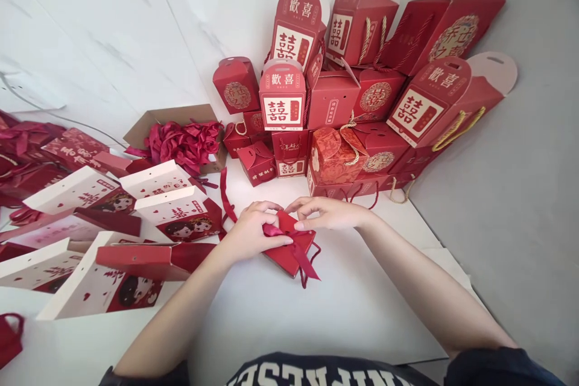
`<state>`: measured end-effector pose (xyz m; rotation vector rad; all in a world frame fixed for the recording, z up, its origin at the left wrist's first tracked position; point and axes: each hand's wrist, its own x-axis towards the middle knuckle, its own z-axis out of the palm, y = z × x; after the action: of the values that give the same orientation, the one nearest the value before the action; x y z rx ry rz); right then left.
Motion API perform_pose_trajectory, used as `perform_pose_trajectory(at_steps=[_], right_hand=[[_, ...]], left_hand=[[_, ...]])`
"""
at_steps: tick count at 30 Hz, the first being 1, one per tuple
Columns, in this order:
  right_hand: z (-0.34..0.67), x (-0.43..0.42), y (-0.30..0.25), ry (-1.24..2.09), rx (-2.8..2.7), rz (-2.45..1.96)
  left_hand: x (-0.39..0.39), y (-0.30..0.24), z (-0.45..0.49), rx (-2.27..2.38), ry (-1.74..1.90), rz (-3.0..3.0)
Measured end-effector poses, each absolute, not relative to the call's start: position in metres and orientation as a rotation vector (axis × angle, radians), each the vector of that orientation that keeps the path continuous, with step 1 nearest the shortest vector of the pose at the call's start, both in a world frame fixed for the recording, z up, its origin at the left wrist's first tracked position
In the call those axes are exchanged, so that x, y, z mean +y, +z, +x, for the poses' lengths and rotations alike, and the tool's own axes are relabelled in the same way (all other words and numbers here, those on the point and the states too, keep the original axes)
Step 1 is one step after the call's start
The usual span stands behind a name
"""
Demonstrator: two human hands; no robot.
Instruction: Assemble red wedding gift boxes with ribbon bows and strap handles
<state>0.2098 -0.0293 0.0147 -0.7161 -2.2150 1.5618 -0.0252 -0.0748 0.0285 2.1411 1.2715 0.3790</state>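
Observation:
A small red gift box (284, 259) lies before me on the white table, with dark red cord handles at its right side. A shiny crimson ribbon (302, 253) is bunched into a bow across its top, one tail hanging over the near edge. My left hand (256, 232) is closed on the ribbon at the box's left side, thumb over the loop. From the right, my right hand (328, 214) reaches to the far end of the box. Its fingers are curved and apart, with thumb tip touching the top near the ribbon.
Stacked red boxes (335, 96) with rope handles stand against the wall. A cardboard box (176, 114) holds crumpled crimson ribbons (183, 142). Several white-and-red printed bags (181, 214) lie overlapping on the left, close to my left forearm. A grey wall (511, 193) bounds the right side.

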Motion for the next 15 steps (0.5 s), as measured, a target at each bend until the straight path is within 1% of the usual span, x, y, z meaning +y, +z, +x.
perform_pose_trajectory(at_steps=[4,7,11,15], right_hand=[[0.211,-0.031,0.007,1.604,-2.115,-0.737],[0.213,-0.036,0.000,1.650,-1.973,-0.748],[0.221,-0.051,-0.009,1.689,-1.788,-0.804],[0.231,-0.067,-0.015,1.693,-1.717,-0.860]], left_hand=[[-0.078,0.030,-0.027,1.305,0.329,2.203],[-0.081,0.034,-0.031,1.330,0.357,2.091],[-0.086,0.036,-0.039,1.093,0.357,1.954],[-0.092,0.036,-0.041,0.818,0.206,2.002]])
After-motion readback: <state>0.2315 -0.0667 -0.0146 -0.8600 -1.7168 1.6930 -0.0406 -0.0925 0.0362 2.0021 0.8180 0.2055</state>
